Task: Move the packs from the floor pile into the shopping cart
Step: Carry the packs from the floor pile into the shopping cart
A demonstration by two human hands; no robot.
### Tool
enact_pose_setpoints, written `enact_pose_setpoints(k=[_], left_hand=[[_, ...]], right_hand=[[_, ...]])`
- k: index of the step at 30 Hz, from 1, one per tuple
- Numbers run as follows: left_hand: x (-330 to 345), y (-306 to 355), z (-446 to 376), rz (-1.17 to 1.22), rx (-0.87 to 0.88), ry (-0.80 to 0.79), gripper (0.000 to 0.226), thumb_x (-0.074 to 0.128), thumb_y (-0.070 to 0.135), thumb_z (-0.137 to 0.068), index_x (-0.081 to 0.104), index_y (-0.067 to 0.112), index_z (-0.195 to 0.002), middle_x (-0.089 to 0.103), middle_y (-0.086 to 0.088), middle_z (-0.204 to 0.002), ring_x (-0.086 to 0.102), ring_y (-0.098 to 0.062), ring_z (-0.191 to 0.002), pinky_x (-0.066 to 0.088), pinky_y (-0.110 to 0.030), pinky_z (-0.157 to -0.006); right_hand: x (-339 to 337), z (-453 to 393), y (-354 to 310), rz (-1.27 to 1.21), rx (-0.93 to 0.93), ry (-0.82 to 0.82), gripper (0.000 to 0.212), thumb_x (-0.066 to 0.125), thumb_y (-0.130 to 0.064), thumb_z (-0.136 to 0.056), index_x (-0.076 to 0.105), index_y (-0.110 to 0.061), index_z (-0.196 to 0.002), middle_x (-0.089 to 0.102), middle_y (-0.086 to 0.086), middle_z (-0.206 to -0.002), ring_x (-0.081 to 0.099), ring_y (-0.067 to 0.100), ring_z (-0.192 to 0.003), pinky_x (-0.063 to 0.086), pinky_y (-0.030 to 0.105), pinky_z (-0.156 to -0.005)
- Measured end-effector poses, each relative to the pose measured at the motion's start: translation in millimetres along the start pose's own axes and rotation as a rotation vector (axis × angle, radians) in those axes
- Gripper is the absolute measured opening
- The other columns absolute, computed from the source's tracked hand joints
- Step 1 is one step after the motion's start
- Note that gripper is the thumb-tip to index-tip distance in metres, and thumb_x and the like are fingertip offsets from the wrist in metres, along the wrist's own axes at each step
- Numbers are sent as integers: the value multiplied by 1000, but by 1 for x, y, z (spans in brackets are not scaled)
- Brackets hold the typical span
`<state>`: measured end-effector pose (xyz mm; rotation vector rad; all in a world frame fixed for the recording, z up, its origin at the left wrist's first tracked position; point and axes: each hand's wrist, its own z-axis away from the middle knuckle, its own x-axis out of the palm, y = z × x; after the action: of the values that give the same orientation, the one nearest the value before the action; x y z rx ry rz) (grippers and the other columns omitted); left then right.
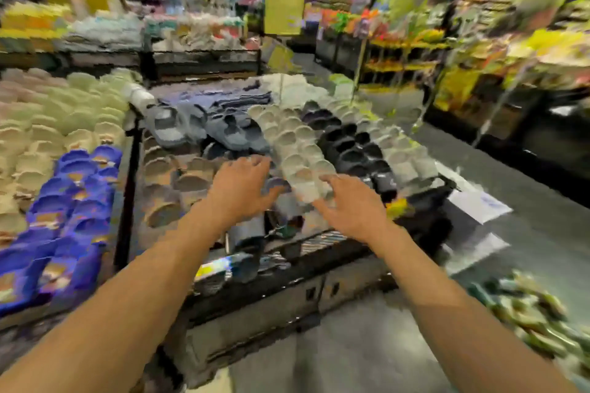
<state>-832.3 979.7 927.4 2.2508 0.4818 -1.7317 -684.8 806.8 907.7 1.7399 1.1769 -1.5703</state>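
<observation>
Frame is smearing badly, edges blocky. Both bare arms are reaching out over the slipper display bin (wire-fronted, dark frame). Left hand is hovering above the bin's middle, fingers spread wide and holding nothing. Right hand is hanging just right of it, fingers loosely splayed, also holding nothing; contact with the white slippers between the hands can't be confirmed through the blur. Black slippers are lying right of the white row, grey slippers behind the left hand. Green packs are sitting on the floor right of the bin, cut off by the frame edge. Cart isn't identifiable.
</observation>
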Motion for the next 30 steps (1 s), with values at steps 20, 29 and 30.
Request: enact_pose_setpoints(k=[20, 29, 30], left_hand=[[83, 687, -129, 349, 1130, -129, 68, 50, 55, -95, 36, 21, -152, 48, -8, -150, 47, -30, -136, 40, -45, -110], [110, 838, -202, 347, 1248, -197, 64, 50, 53, -96, 37, 23, -151, 51, -7, -146, 52, -32, -129, 40, -44, -104], [113, 854, -207, 340, 1273, -200, 64, 50, 52, -96, 37, 22, -151, 51, -7, -146, 52, -32, -128, 40, -44, -104]], right_hand=[[-130, 432, 424, 179, 1286, 122, 60, 54, -51, -96, 46, -23, -149, 54, 4, -148, 51, 28, -134, 45, 43, -107], [-149, 440, 559, 173, 1410, 158, 62, 52, -58, -95, 44, -28, -149, 56, 3, -145, 53, 25, -131, 51, 46, -103], [-152, 442, 574, 169, 1420, 158, 63, 53, -58, -94, 44, -28, -149, 56, 2, -145, 53, 24, -132, 51, 46, -103]])
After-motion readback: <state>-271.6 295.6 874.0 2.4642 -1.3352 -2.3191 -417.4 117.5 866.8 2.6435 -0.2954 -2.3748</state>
